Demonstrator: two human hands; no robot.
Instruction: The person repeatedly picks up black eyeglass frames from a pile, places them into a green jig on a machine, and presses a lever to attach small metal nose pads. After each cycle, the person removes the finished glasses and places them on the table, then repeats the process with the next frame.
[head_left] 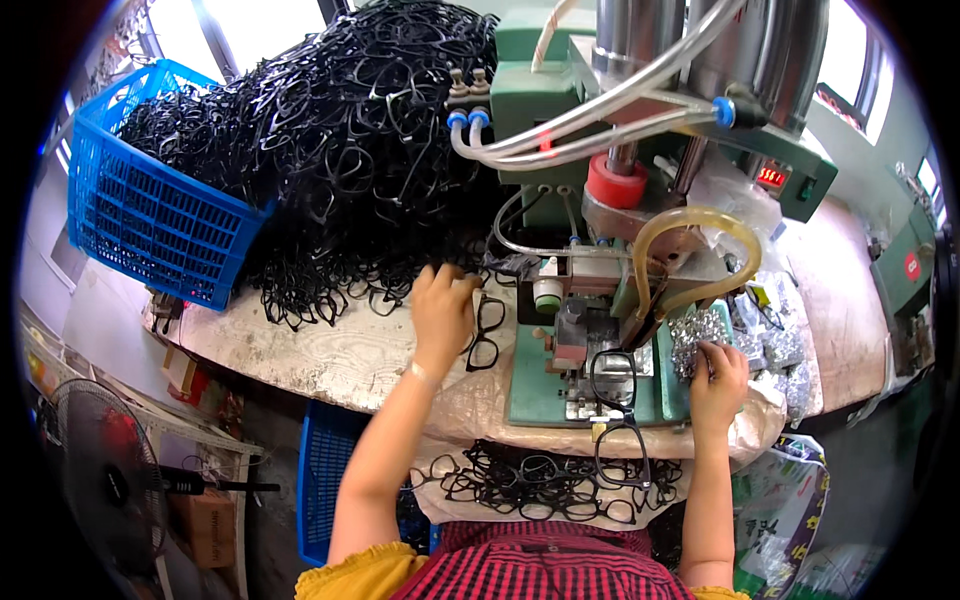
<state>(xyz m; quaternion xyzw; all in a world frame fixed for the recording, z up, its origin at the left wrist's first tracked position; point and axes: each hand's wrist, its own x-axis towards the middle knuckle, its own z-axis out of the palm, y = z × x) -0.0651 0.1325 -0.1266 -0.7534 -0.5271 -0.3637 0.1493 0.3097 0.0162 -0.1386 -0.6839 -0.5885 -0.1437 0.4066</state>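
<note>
Left hand: my left hand [443, 308] bends its fingers at the edge of the heap; I cannot tell whether it grips anything.
Right hand: my right hand [719, 385] draws thumb and fingers together over small silver metal parts [695, 332] in a green tray [673, 388]; whether a piece sits between the fingertips, I cannot tell.
Frame at the press: a black eyeglass frame [628, 412] stands end-on to me at the front of the green press machine [532, 98], its nearer rim overhanging the base.
Frame on the surface: another black frame [484, 335] lies on the pale surface [300, 352], just beside my left hand.
Heap: black eyeglass frames [350, 120] tower beyond my left hand, spilling from a tilted blue plastic basket [160, 215].
Near edge: more dark frames [545, 472] lie in a tangle before my red-and-black checked apron [540, 565].
</note>
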